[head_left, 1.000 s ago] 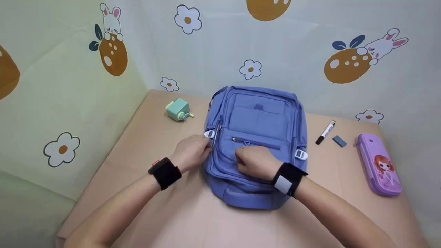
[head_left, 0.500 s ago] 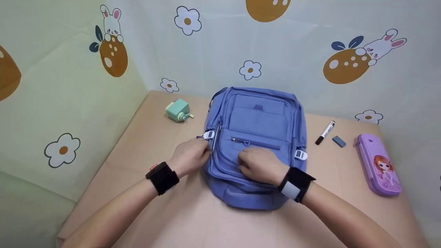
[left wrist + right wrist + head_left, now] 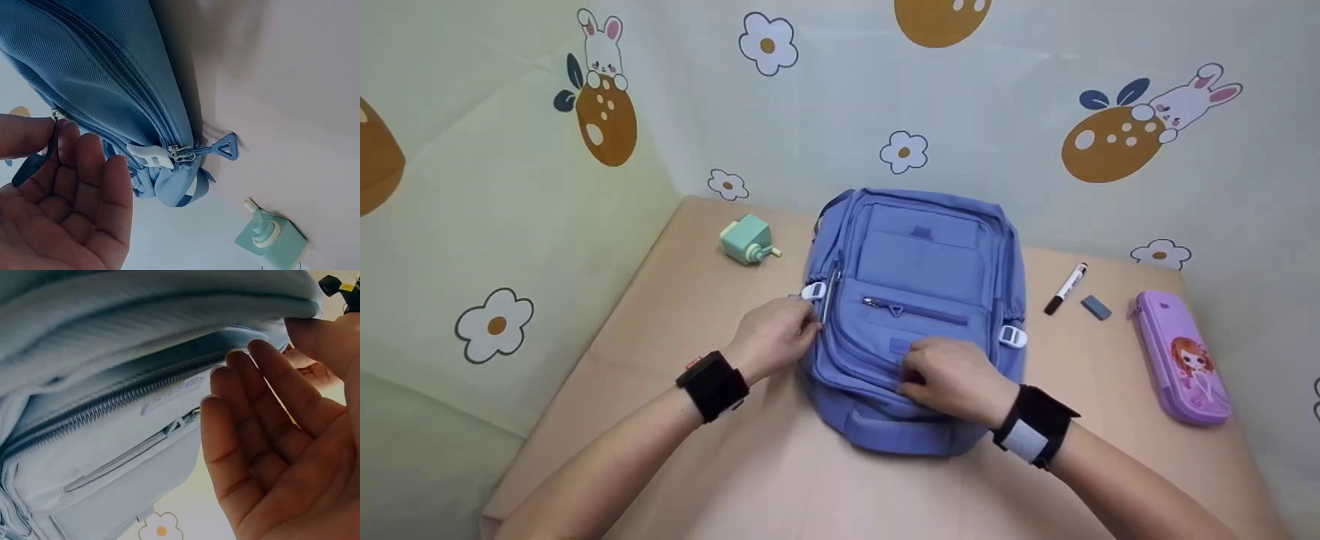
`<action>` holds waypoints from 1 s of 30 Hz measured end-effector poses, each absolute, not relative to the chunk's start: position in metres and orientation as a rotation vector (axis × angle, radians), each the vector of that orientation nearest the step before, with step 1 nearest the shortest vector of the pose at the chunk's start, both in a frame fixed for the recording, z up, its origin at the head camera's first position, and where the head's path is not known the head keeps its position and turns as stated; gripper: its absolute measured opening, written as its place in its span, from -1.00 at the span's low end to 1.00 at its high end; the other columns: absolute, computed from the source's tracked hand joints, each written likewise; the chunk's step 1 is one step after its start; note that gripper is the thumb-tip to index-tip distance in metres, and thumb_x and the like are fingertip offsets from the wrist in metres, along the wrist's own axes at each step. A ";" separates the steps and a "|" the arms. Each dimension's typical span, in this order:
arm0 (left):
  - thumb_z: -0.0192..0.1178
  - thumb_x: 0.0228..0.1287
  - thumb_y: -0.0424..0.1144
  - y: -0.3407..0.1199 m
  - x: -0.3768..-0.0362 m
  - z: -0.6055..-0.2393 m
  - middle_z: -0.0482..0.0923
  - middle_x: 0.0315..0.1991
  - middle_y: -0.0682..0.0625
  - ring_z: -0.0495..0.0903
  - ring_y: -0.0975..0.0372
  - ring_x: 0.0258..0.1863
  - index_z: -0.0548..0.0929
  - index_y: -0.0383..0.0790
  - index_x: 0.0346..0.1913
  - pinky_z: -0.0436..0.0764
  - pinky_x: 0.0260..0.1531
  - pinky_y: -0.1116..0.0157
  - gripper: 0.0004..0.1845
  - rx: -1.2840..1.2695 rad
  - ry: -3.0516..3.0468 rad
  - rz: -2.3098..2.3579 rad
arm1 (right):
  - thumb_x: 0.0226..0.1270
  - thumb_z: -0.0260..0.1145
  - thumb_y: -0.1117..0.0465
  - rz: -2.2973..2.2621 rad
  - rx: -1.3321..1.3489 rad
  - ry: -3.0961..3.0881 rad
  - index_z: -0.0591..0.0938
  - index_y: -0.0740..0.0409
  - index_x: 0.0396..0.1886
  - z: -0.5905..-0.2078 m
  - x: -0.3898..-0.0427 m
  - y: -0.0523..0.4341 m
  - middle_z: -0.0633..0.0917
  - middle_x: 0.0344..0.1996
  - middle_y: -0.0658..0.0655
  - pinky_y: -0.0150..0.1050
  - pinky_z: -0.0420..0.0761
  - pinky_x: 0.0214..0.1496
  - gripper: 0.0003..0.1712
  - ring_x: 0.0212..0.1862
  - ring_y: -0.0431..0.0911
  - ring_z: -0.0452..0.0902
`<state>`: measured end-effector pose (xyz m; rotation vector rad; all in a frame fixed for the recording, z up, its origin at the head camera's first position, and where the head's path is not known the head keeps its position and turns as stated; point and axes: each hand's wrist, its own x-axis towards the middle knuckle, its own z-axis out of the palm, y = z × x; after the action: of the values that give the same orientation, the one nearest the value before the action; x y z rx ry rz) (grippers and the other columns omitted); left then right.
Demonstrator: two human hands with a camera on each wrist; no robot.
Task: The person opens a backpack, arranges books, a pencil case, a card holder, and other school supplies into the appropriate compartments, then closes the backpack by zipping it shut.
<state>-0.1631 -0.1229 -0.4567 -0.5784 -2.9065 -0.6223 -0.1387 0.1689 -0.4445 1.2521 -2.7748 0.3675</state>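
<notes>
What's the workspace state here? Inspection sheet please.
Surface: tan table, bare in front.
Job's things: blue backpack lies flat, front up, front pocket zip shut.
Clutter: green pencil sharpener on one side; marker, grey eraser, purple pencil case on the other.
Hands: left hand pinches a zip pull at the backpack's side; right hand rests flat on its front.
Cables: nothing seen.
Surroundings: cloth backdrop with rabbit and flower prints.

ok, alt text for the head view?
A person's left hand pinches a zipper pull at the left side of a blue fabric backpack lying flat on a beige table, while the right hand rests on its front pocket.
</notes>
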 end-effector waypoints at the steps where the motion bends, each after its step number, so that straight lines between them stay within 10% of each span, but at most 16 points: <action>1: 0.27 0.38 -0.24 -0.123 -0.163 -0.457 0.52 -0.42 0.07 0.50 0.19 -0.42 0.66 -0.14 -0.29 0.53 -0.41 0.15 -0.92 -0.582 -2.901 -0.630 | 0.17 0.51 0.07 0.369 1.249 -2.773 0.68 -0.06 -0.51 -0.446 -0.138 0.168 0.55 -0.52 -0.15 -0.21 0.52 -0.45 -0.83 -0.46 -0.19 0.47; 30: 0.28 0.27 -0.23 -0.102 -0.120 -0.443 0.56 -0.44 0.15 0.55 0.25 -0.44 0.68 -0.07 -0.38 0.56 -0.47 0.26 -0.93 -0.762 -2.896 -0.631 | 0.15 0.35 0.28 0.430 1.147 -2.644 0.41 -0.07 -0.58 -0.453 -0.133 0.167 0.40 -0.62 -0.17 -0.24 0.44 -0.54 -0.71 -0.57 -0.21 0.36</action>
<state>-0.1196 -0.1020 -0.4434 -0.7621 -2.8962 -0.6310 -0.1333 0.1665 -0.4531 1.1466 -2.6445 0.4296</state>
